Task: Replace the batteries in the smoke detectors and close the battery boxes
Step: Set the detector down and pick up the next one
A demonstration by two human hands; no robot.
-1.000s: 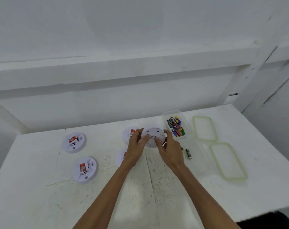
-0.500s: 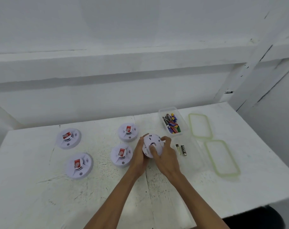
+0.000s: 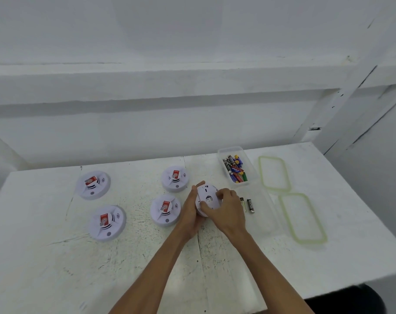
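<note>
White desk, worn and scratched. Two bare forearms come in from 6 o'clock and meet at centre. Clock directions below are taken from the held detector.

Left hand grips the held detector from its 9 o'clock side, with the thumb up along the rim and the other fingers curled behind, out of view. Right hand is on the 3 o'clock side, thumb and forefinger pinching the face, other fingers curled. The held detector is white and round, tipped up on edge above the desk, with its slotted side to the camera. Cannot tell if its battery box is shut.

Near detector lies flat far out at 8 o'clock and shows a red label. Mid detector lies flat at 9 o'clock, just beside the left hand, also with a red label. Two batteries lie side by side at 3 o'clock, just beside the right hand, seemingly inside a clear box. Near lid, green-rimmed, lies flat beyond it at 3 o'clock.

Far-left detector is far out at 10 o'clock. Far detector is close at 10 o'clock. Both lie flat with a red label. Battery box, clear, at 1 o'clock, holds mixed coloured cells. Far lid is just beside it at 2 o'clock. White wall behind.
</note>
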